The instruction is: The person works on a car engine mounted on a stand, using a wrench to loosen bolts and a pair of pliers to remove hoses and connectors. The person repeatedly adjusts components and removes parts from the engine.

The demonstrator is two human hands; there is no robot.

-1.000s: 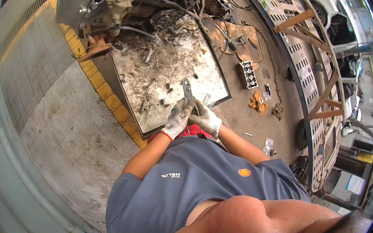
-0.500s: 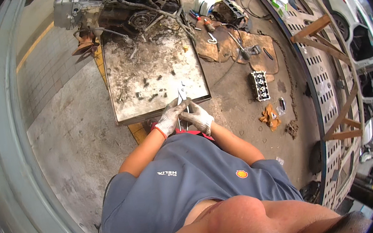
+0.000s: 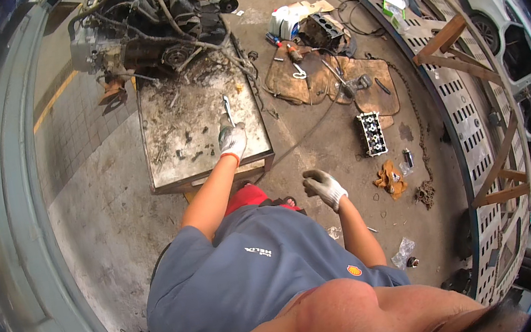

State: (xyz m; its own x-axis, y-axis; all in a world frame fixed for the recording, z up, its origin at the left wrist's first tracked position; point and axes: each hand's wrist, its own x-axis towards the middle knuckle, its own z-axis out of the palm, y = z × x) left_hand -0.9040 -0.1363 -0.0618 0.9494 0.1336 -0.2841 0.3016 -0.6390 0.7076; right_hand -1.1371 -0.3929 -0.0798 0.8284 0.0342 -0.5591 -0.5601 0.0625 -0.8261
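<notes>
My left hand, in a white glove with a dirty grey palm and a red band at the wrist, reaches over the metal-topped table. Its fingers are closed round a slim silver hand tool that points away from me; its exact kind is hard to make out. Several small dark parts lie on the tabletop to the left of this hand. My right hand, gloved the same way, hangs over the floor right of the table. It holds nothing, and its fingers are apart and slightly bent.
A greasy engine with hoses covers the table's far end. Right of it, tools and an engine block rest on brown cardboard. A cylinder head lies on the floor. A perforated metal ramp runs along the right.
My hands were together at the table's near edge around the silver tool. Now the left has carried it forward over the table, and the right has let go and swung out to the right.
</notes>
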